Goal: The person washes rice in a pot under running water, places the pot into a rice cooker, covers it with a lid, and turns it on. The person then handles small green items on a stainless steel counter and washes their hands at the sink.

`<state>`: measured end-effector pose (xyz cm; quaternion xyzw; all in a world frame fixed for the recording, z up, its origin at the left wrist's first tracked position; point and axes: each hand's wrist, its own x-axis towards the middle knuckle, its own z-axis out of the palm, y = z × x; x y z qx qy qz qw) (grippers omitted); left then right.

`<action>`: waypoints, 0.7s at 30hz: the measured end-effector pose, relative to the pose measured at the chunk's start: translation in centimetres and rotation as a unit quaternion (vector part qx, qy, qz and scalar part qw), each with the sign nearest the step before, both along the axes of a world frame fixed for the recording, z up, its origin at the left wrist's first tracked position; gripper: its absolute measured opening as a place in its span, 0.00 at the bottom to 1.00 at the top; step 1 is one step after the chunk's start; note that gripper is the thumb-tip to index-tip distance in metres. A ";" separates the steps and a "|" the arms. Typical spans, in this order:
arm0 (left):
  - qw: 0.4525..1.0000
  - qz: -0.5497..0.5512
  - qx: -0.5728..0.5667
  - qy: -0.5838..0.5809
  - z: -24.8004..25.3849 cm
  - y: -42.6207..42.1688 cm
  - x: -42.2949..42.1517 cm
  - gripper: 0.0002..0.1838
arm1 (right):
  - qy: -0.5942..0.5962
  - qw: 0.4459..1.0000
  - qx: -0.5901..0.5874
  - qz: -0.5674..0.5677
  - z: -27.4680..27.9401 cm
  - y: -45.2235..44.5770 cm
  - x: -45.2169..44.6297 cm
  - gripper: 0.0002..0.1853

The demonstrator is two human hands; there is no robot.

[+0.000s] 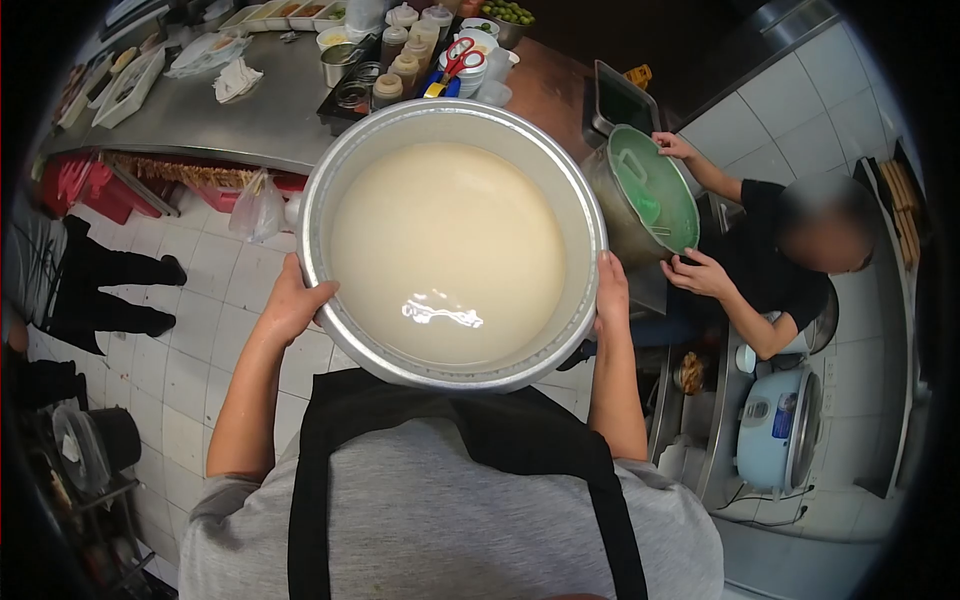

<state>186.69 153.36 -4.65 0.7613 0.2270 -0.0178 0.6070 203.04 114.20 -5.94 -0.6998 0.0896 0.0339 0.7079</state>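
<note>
Held in front of my apron is a large round metal pot (318, 190) filled with cloudy, cream-white liquid (450, 240). My left hand (293, 300) grips its left side, with the thumb over the rim and the fingers hidden beneath or behind the wall. On the opposite side my right hand (612, 292) is closed against the pot's wall, fingers partly out of sight. Close to the right of it, a co-worker's two hands hold a tilted metal pot (625, 225) with a green inside and a green handled item in it.
A steel counter (290, 90) runs along the upper left, carrying sauce bottles (405, 65), red scissors (461, 60) and trays. A co-worker in black (770, 250) stands close on the right, by a blue rice cooker (770, 425). Another person (110, 275) stands at left on the tiled floor.
</note>
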 end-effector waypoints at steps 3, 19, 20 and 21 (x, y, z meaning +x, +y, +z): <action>1.000 0.011 -0.018 -0.020 -0.7 0.0 0.0 0.25 | 0.000 1.000 0.007 -0.015 0.0 0.2 -0.1 0.21; 0.999 0.024 -0.034 -0.011 -0.6 -0.4 0.0 0.23 | -0.002 0.999 0.037 -0.036 -1.7 -0.7 0.5 0.23; 0.999 0.022 -0.032 -0.007 -0.6 -0.3 0.0 0.23 | -0.004 0.999 0.038 -0.036 -1.9 -0.8 0.5 0.23; 0.999 0.019 -0.030 -0.003 -0.7 -0.2 0.0 0.23 | -0.005 0.999 0.040 -0.036 -2.1 -0.9 0.6 0.23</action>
